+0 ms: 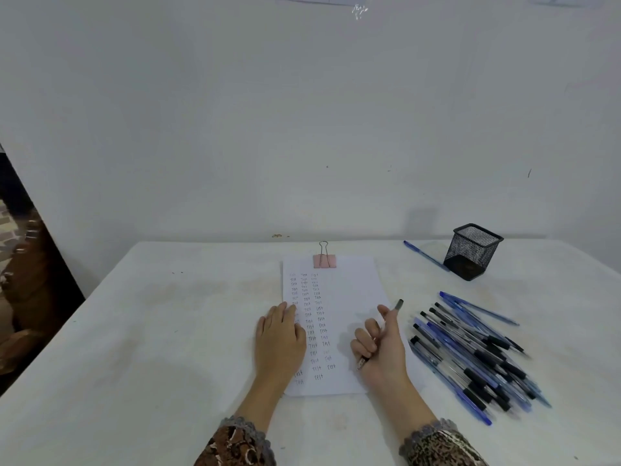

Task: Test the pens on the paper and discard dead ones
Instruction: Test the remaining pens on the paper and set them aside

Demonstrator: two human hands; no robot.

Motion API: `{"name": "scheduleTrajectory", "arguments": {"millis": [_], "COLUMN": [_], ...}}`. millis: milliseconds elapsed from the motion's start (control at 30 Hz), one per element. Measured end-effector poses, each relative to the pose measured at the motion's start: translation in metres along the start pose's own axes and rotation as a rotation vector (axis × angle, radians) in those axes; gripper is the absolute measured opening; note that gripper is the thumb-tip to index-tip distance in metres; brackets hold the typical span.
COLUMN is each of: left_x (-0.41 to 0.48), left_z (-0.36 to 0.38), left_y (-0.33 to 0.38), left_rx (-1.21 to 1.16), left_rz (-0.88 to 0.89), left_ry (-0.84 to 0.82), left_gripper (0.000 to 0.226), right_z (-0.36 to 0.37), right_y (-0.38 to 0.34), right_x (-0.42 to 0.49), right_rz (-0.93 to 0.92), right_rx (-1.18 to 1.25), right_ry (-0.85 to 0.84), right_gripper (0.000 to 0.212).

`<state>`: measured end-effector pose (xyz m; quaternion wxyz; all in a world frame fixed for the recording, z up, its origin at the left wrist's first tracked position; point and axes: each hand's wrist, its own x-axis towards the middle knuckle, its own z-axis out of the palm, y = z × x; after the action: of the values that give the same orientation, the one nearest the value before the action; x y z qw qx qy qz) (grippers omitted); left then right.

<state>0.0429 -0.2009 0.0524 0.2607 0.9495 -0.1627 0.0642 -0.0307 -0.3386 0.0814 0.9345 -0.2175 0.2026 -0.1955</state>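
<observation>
Pressing flat on the left edge of the paper [346, 290], straight-fingered left hand [280, 341], right hand [383, 348] curled round a pen [399, 305] at its right edge, pen pile [470, 354] just right, table [151, 331] stretching wide left.

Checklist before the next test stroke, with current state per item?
1. Flat left hand rests on the paper: ok.
2. The right hand grips a pen: ok.
3. Its tip touches the paper: cannot tell.
4. Blank room right of the written columns: ok.
5. The pen pile lies right of the right hand: ok.
6. The mesh cup stands upright: ok.
</observation>
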Motion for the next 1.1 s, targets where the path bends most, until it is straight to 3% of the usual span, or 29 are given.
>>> {"name": "scheduleTrajectory", "arguments": {"millis": [167, 433, 533, 667, 767, 833, 933, 1100], "left_x": [0.0, -0.001, 0.0, 0.001, 0.0, 0.0, 0.001, 0.001], "left_z": [0.0, 0.001, 0.002, 0.002, 0.001, 0.0, 0.002, 0.005], "left_y": [0.001, 0.0, -0.001, -0.002, -0.001, -0.001, -0.002, -0.004], "left_rx": [-0.007, -0.008, -0.005, -0.011, -0.021, -0.022, -0.036, -0.04], "left_rz": [-0.002, 0.005, 0.012, 0.01, 0.009, 0.014, 0.014, 0.013], "left_ry": [0.008, 0.022, 0.023, 0.011, 0.01, 0.01, 0.014, 0.035], "left_gripper": [0.046, 0.046, 0.046, 0.046, 0.046, 0.046, 0.045, 0.059], "right_z": [0.0, 0.0, -0.001, -0.017, -0.034, -0.042, -0.045, -0.018], "right_y": [0.002, 0.0, -0.023, -0.08, -0.126, -0.147, -0.162, -0.185], "right_x": [-0.001, -0.008, -0.013, -0.009, 0.008, 0.022, 0.034, 0.051], "right_rz": [-0.058, -0.076, -0.164, -0.555, -0.727, -0.544, -0.195, -0.027], "right_rx": [-0.063, -0.288, -0.71, -1.538, -1.976, -2.147, -2.366, -2.422], "right_ry": [0.055, 0.083, 0.087, 0.135, 0.299, 0.355, 0.282, 0.239], "right_gripper": [0.039, 0.031, 0.02, 0.012, 0.022, 0.027, 0.029, 0.03]}}
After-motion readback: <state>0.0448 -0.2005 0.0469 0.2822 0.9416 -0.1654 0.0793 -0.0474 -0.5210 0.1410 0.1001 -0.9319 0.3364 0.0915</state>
